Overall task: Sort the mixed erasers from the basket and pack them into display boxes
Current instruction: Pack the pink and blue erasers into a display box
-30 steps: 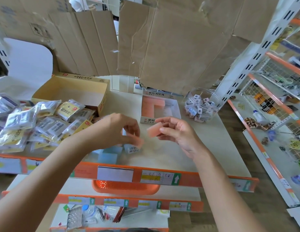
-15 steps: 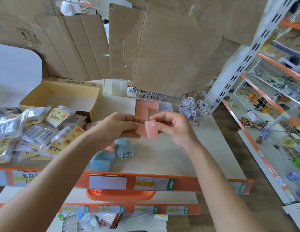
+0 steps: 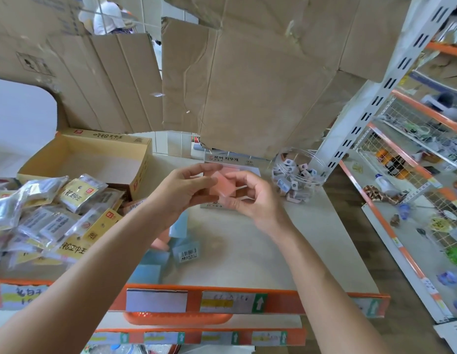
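Both hands meet over the shelf's middle, holding pink erasers (image 3: 223, 186) together between the fingertips. My left hand (image 3: 186, 190) pinches them from the left, my right hand (image 3: 250, 198) from the right. Just behind and under the hands lies the small grey display box (image 3: 223, 159) with pink erasers in it, mostly hidden by the hands. Loose blue erasers (image 3: 184, 247) and a pink one (image 3: 159, 244) lie on the shelf near my left forearm. An orange basket (image 3: 178, 319) shows under the shelf's front edge.
A yellow open carton (image 3: 89, 159) sits at the back left, with a heap of wrapped packets (image 3: 48, 215) in front of it. A clear jar of small erasers (image 3: 296, 175) stands at the right. Cardboard sheets (image 3: 247, 85) hang behind. Wire shelving (image 3: 413, 175) stands to the right.
The hands came together from apart, joining the two pink erasers, and moved back toward the grey display box. The camera tilted up slightly.
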`<move>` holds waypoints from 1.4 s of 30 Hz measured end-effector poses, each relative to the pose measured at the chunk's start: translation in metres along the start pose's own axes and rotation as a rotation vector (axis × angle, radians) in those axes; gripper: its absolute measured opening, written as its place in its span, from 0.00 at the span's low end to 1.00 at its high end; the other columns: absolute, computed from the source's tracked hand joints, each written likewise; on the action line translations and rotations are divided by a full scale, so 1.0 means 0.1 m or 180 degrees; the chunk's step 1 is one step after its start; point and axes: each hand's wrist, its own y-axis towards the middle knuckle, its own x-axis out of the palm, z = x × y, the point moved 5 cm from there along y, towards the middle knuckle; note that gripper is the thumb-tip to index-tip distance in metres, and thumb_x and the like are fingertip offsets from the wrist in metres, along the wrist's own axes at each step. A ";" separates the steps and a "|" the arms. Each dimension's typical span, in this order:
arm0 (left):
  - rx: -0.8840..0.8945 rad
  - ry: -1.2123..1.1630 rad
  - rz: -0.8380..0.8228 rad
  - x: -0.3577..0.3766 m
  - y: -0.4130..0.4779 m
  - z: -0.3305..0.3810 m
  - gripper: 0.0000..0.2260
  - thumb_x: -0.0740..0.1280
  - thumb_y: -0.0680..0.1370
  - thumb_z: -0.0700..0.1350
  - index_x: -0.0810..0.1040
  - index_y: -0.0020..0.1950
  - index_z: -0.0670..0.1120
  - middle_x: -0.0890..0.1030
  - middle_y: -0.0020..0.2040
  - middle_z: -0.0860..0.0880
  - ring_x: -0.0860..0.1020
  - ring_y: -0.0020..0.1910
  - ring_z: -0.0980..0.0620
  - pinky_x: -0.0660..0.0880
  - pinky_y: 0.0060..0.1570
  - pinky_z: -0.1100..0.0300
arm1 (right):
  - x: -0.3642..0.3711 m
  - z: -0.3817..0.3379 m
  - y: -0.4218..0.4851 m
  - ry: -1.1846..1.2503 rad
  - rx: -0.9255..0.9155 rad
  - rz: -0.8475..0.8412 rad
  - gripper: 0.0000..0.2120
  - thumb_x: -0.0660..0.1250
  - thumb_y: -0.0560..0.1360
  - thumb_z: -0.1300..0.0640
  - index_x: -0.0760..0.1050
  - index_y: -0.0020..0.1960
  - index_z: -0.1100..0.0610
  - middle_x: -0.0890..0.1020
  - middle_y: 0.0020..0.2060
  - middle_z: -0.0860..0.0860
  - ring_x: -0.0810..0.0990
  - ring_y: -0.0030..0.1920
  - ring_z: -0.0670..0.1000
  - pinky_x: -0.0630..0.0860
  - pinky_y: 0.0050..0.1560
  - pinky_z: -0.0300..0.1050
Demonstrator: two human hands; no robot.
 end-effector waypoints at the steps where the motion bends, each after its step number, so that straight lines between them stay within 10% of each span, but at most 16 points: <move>1: 0.0016 0.0002 -0.0008 0.01 0.02 0.01 0.08 0.63 0.76 0.34 0.78 0.50 0.44 0.80 0.47 0.40 0.79 0.42 0.47 0.80 0.43 0.63 | 0.01 0.01 0.02 -0.0019 -0.0024 0.0034 0.16 0.75 0.68 0.62 0.76 0.53 0.52 0.82 0.47 0.50 0.79 0.43 0.47 0.77 0.48 0.44; 8: 0.0168 0.0233 -0.0047 0.01 0.24 0.00 0.09 0.65 0.73 0.29 0.75 0.43 0.43 0.74 0.45 0.40 0.76 0.40 0.47 0.80 0.43 0.64 | -0.08 0.08 0.10 0.1089 0.0502 0.0274 0.09 0.63 0.76 0.69 0.78 0.49 0.58 0.79 0.37 0.53 0.80 0.32 0.45 0.81 0.42 0.39; 14: 0.0815 0.2215 0.0610 -0.09 0.50 0.08 0.11 0.64 0.76 0.37 0.76 0.56 0.48 0.79 0.53 0.51 0.77 0.48 0.55 0.71 0.46 0.69 | -0.35 0.29 0.36 -0.0073 0.0866 0.0691 0.09 0.65 0.75 0.68 0.78 0.44 0.55 0.82 0.39 0.55 0.81 0.33 0.51 0.81 0.45 0.48; 19: 0.0230 0.3616 0.0329 -0.19 0.74 -0.11 0.22 0.57 0.78 0.37 0.62 0.72 0.43 0.68 0.69 0.42 0.70 0.65 0.44 0.67 0.60 0.56 | -0.38 0.47 0.59 -0.1178 0.1295 0.0740 0.09 0.66 0.72 0.63 0.76 0.39 0.49 0.83 0.37 0.51 0.84 0.38 0.54 0.79 0.45 0.50; 26: -0.0093 0.3624 0.0035 -0.27 0.85 -0.25 0.17 0.58 0.75 0.37 0.72 0.63 0.43 0.76 0.61 0.44 0.75 0.58 0.45 0.73 0.58 0.53 | -0.26 0.52 0.74 -0.1598 0.1491 0.0770 0.08 0.65 0.71 0.62 0.79 0.46 0.53 0.83 0.46 0.51 0.80 0.49 0.51 0.67 0.34 0.38; 42: -0.0003 0.3574 -0.0094 -0.27 0.85 -0.27 0.17 0.58 0.77 0.38 0.69 0.66 0.45 0.75 0.60 0.46 0.75 0.56 0.46 0.72 0.52 0.58 | -0.17 0.57 0.72 -0.2883 0.1357 0.0513 0.19 0.68 0.70 0.62 0.72 0.60 0.59 0.80 0.54 0.55 0.78 0.55 0.56 0.75 0.54 0.46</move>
